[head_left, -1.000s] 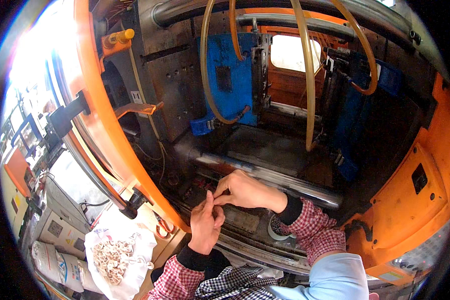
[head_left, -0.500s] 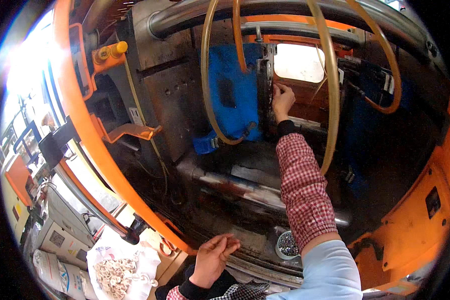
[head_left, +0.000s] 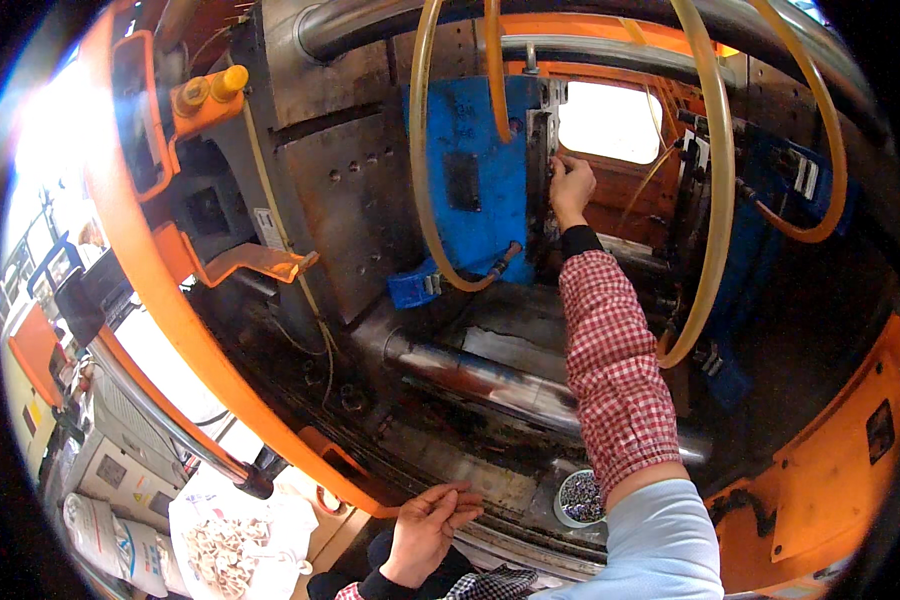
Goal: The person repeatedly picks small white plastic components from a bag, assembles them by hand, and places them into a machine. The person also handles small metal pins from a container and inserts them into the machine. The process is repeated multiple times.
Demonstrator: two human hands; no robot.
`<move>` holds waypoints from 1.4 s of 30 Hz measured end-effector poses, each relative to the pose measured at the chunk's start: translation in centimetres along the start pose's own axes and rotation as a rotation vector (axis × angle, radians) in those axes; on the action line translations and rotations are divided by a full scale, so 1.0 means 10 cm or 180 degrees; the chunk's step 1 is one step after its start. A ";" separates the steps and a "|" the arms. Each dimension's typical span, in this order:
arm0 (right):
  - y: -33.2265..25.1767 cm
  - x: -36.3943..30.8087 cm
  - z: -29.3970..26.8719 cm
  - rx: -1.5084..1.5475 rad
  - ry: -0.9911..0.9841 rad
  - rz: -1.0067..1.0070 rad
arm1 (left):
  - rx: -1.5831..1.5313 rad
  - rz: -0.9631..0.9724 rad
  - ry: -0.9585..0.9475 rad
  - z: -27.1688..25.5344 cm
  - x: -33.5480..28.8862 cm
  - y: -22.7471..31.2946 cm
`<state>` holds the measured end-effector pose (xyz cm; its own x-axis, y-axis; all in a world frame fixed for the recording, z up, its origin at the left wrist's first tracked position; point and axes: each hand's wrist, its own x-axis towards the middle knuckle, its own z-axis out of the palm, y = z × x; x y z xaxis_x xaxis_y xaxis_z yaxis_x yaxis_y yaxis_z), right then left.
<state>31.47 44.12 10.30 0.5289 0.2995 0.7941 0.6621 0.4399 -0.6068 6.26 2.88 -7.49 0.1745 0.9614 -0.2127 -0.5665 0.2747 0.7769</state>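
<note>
My right hand point(head_left: 572, 190) reaches far into a machine, its fingers closed at the inner face of a blue mould half point(head_left: 485, 215). Whatever those fingertips hold is too small or hidden to make out. My left hand point(head_left: 425, 535) hangs low in front of the machine, thumb and fingers pinched together; any small item between them cannot be made out. Below my right forearm stands a round pale bowl point(head_left: 561, 515) with many small shiny metal pieces in it. Red checked sleeve covers point(head_left: 625, 370) are on my forearm.
Yellowish hoses point(head_left: 715, 200) loop down around my right arm. A second blue mould half point(head_left: 770, 210) stands to the right. A polished bar point(head_left: 470, 375) crosses below. An orange door frame point(head_left: 200, 360) is at left, near a white bag point(head_left: 295, 525) with pale parts.
The view has shifted slightly and become brighter, with the hoses now further right in it. My right hand stays at the mould face; my left hand keeps its pinch.
</note>
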 end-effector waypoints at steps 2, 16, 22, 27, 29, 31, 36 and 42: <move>-0.05 -0.01 -0.01 -0.0062 -0.0037 0.0081 | 0.0055 -0.0041 0.0061 0.00 -0.01 0.01; -0.01 -0.05 -0.32 -0.0314 -0.0687 -0.0035 | 0.0382 0.0482 -0.0163 0.21 -0.22 0.05; -1.63 -1.47 -1.85 0.1514 -0.3458 -0.0630 | 0.0311 0.0666 0.0596 0.11 -0.30 0.22; -1.86 -2.17 -2.58 0.1300 -0.4826 -0.0998 | 0.0066 0.0509 0.0396 0.38 -0.33 0.31; -1.82 -2.25 -2.56 0.1424 -0.4583 -0.0995 | 0.0055 0.0525 0.0426 0.40 -0.32 0.32; -1.83 -2.27 -2.55 0.1549 -0.4388 -0.1050 | 0.0112 0.0585 0.0421 0.40 -0.30 0.34; -1.75 -1.95 -2.21 0.1364 -0.3059 -0.1493 | 0.0364 0.1267 0.0390 0.38 -0.39 0.44; -0.76 -0.67 -0.94 0.1023 0.0193 -0.0278 | 0.1047 0.1928 0.0582 0.20 -0.55 0.48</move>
<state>27.87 30.84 9.33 0.5145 0.2020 0.8333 0.5103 0.7089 -0.4869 4.23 -1.09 -1.44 -0.2484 0.9386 0.2395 -0.2437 -0.2998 0.9224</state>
